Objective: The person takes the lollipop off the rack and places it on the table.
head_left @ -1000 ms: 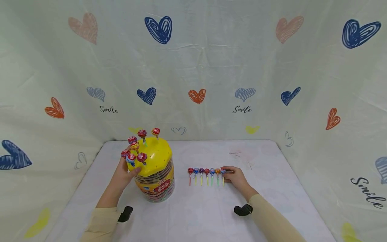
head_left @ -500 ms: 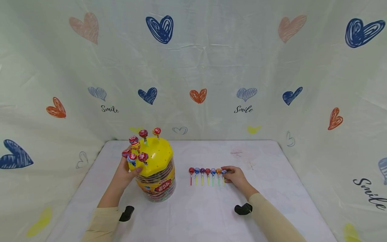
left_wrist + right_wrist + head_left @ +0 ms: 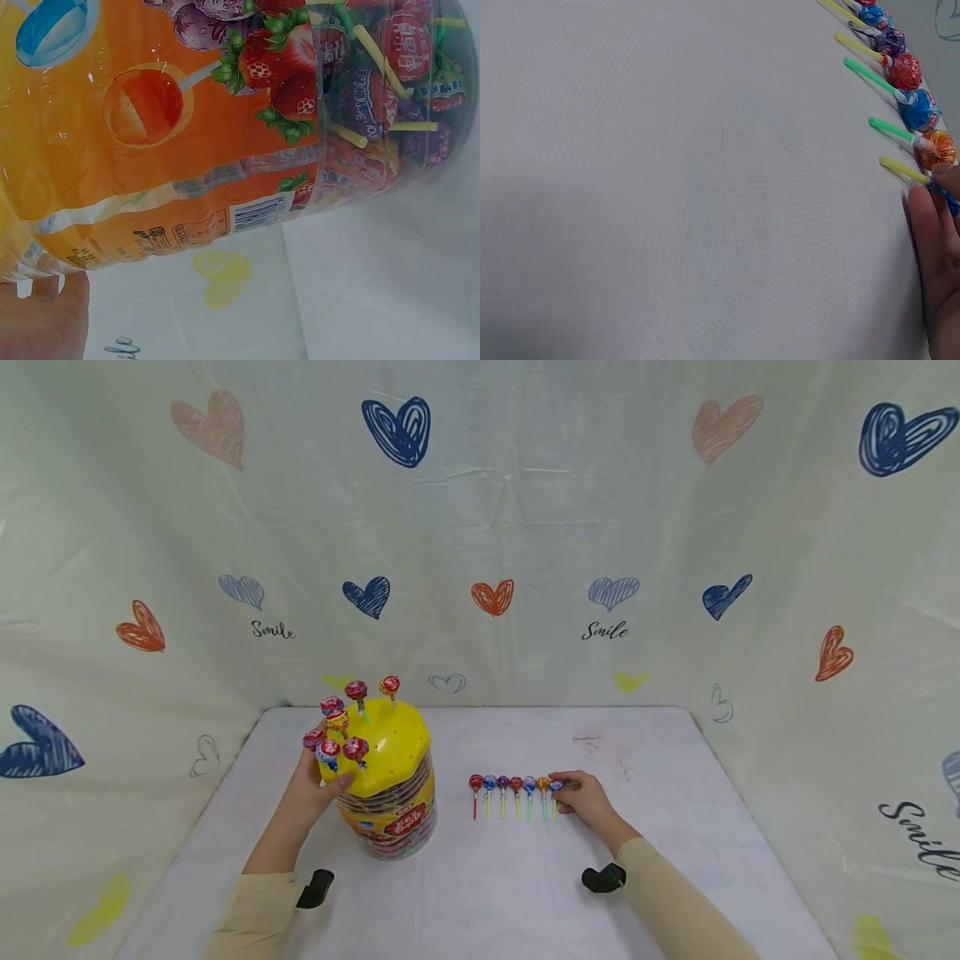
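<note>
My left hand grips the edge of the yellow lid on a large clear plastic jar. Several wrapped lollipops stand upright in the lid, mostly on its left side. In the left wrist view the jar's orange label fills much of the picture, with more lollipops behind the clear wall. On the table, my right hand pinches a blue-wrapped lollipop at the right end of a row. Its yellow stick shows between thumb and fingers in the right wrist view.
The other lollipops of the row lie side by side, among them a red one at the left end and an orange one beside my fingers. A white cloth covers the table. Behind it hangs a heart-printed curtain.
The head view has shifted very slightly. Both hands, the jar and the row of lollipops keep their places relative to one another.
</note>
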A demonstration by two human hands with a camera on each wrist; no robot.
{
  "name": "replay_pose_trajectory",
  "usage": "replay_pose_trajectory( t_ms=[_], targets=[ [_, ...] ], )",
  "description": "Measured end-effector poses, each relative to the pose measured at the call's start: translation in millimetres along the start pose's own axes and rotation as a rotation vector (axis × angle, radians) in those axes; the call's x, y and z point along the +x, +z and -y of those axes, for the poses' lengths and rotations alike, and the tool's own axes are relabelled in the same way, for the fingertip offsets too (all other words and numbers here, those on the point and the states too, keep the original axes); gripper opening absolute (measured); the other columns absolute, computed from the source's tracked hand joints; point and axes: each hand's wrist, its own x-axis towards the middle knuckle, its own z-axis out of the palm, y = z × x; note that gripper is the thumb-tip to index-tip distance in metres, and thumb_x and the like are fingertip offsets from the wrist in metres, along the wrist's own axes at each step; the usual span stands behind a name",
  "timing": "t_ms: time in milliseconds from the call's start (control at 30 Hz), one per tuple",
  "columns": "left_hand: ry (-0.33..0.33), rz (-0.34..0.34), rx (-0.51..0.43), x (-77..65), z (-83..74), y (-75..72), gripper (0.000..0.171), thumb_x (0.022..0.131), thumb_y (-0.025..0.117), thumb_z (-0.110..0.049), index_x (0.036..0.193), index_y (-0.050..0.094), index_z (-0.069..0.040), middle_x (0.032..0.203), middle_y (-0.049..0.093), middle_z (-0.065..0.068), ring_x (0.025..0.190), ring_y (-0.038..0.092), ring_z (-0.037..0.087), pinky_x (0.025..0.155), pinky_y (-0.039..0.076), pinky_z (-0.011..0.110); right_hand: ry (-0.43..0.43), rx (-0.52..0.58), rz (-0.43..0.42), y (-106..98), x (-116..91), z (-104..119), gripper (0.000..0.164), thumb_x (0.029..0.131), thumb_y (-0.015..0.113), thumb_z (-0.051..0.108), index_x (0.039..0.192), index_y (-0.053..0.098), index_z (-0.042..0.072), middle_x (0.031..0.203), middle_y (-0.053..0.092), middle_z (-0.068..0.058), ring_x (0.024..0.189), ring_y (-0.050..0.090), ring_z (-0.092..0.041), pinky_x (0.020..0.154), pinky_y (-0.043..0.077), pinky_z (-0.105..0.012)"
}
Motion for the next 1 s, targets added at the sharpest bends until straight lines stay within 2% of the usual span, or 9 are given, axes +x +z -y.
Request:
replay_pose_trajectory(
  t_ms=[267,533,667,767,867,1000],
  targets=[
    [-0.042,-0.004,0.026,-0.5,-0.5,0.3,0.093,0.094,0.066,-0.025,0.158,-0.001,-0.018,0.157,0.017,0.022,0.142,0.015,0.044,0.11,0.023,0.062,-0.011,0.011,0.001,-1.8,-2.8,0.7,0.04,0.085,0.069,-0.006,0.123,0.066,0.003,0.093,0.066,-0.011,0.057,0.06,-0.019,0.058,0.058,-0.033],
    [-0.015,0.0,0.027,0.2,-2.1,-0.5,0.092,0.094,0.066,-0.027,0.158,-0.001,-0.019,0.156,0.019,0.023,0.142,0.016,0.044,0.11,0.02,0.065,-0.035,-0.037,-0.014,-3.1,-2.3,10.7,0.037,0.086,0.069,-0.003,0.122,0.068,0.007,0.106,0.066,-0.012,0.056,0.059,-0.022,0.056,0.056,-0.034],
    [0.009,0.004,0.016,0.8,-3.7,-0.6,0.09,0.095,0.065,-0.026,0.157,0.0,-0.018,0.154,0.022,0.022,0.14,0.021,0.041,0.111,0.022,0.063,-0.116,-0.099,-0.032,-2.2,-2.6,30.9,0.035,0.087,0.069,-0.001,0.121,0.068,0.005,0.114,0.06,-0.017,0.065,0.059,-0.024,0.058,0.054,-0.034],
    [-0.006,-0.002,0.012,0.9,-5.2,-0.8,0.091,0.095,0.065,-0.028,0.157,0.0,-0.019,0.154,0.023,0.022,0.14,0.022,0.041,0.111,0.022,0.062,-0.202,-0.124,-0.045,2.2,-3.3,53.2,0.032,0.088,0.07,0.003,0.12,0.069,0.007,0.119,0.058,-0.018,0.074,0.061,-0.024,0.063,0.055,-0.037],
    [-0.027,-0.007,0.011,1.1,-5.5,-0.8,0.091,0.095,0.065,-0.028,0.158,0.0,-0.019,0.155,0.021,0.022,0.141,0.02,0.042,0.111,0.021,0.061,-0.278,-0.095,-0.031,10.7,-5.7,77.5,0.031,0.088,0.072,0.006,0.119,0.069,0.007,0.12,0.06,-0.015,0.08,0.062,-0.022,0.071,0.056,-0.045],
    [-0.049,-0.008,0.017,0.9,-3.9,0.1,0.092,0.094,0.066,-0.028,0.158,0.0,-0.019,0.158,0.017,0.022,0.143,0.016,0.043,0.111,0.021,0.062,-0.348,-0.009,0.021,24.8,-10.9,105.6,0.029,0.088,0.071,0.005,0.117,0.07,0.005,0.119,0.063,-0.009,0.084,0.063,-0.02,0.076,0.056,-0.047]
  ],
)
